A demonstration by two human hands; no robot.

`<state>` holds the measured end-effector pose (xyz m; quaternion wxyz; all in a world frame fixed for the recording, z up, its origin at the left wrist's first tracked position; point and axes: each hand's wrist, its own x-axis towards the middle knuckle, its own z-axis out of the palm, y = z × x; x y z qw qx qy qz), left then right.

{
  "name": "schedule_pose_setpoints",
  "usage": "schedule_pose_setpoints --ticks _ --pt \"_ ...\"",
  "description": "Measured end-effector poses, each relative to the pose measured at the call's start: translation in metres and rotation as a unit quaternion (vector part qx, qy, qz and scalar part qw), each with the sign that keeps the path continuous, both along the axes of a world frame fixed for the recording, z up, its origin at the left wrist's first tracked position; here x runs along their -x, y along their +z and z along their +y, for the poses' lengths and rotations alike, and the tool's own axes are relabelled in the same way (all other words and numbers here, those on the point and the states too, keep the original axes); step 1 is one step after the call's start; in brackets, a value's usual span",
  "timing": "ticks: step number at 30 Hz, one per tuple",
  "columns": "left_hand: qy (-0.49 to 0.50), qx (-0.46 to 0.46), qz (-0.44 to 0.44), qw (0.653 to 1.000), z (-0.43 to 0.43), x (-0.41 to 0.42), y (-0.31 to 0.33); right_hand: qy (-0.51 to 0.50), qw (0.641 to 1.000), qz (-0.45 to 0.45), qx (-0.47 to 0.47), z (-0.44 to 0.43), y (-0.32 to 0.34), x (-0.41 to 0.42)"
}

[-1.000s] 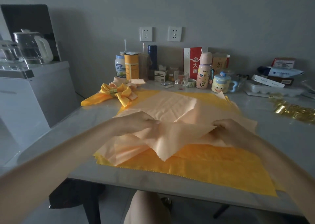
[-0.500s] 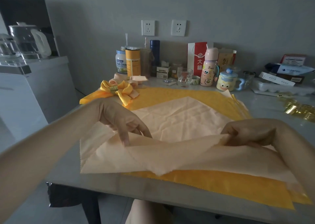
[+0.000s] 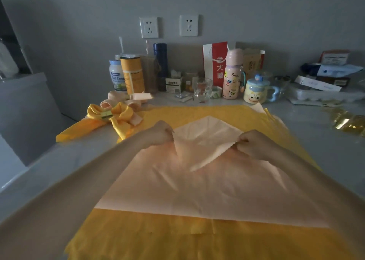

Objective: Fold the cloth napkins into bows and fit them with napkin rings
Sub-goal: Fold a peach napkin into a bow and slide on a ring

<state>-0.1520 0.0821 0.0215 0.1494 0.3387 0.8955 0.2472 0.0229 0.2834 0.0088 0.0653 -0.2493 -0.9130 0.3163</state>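
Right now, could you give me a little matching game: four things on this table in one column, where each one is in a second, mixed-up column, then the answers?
Things
1. peach napkin
2. yellow bow
3. pink bottle
4. shiny gold pieces

Places
A. far right of the table
B. pinched by the left hand and the right hand
C. near the table's left edge
D. at the back, by the red bag

Pairs: 1-B, 2-C, 3-D, 4-A
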Motion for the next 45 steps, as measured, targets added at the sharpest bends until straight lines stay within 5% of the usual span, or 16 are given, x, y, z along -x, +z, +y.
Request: schedule_pose_setpoints --ticks 8,17,24,27,31,33,38,45 --pt "0.093 0.105 0.182 0.973 0.012 0.022 -0.030 -0.150 0.964 -0.069 -0.208 0.013 -0.021 0.036" --pt "0.075 0.116 0.033 0.990 0.008 0.041 -0.016 -0.156 0.946 -0.089 -0.268 0.037 -0.025 0.045" --pt "0.075 0.155 -0.012 0.985 0.004 0.042 -0.011 -0.115 0.987 -0.090 -0.070 0.057 -0.013 0.035" --pt "0.057 0.272 -0.036 0.960 -0.001 0.039 0.004 -0.070 0.995 -0.071 0.005 0.057 -0.003 0.028" --pt "0.039 0.395 -0.085 0.914 -0.013 0.038 0.018 0.030 0.995 -0.098 -0.012 0.046 0.000 0.026" --pt "0.027 0.371 -0.084 0.924 -0.016 0.036 0.017 0.033 0.996 -0.083 -0.020 0.042 -0.003 0.030" --pt "0.059 0.140 -0.083 0.985 -0.016 0.035 0.001 -0.013 0.999 -0.024 -0.036 0.043 -0.013 0.038" --pt "0.082 0.128 -0.085 0.985 -0.015 0.033 -0.002 -0.035 0.998 0.000 -0.044 0.042 -0.016 0.037"
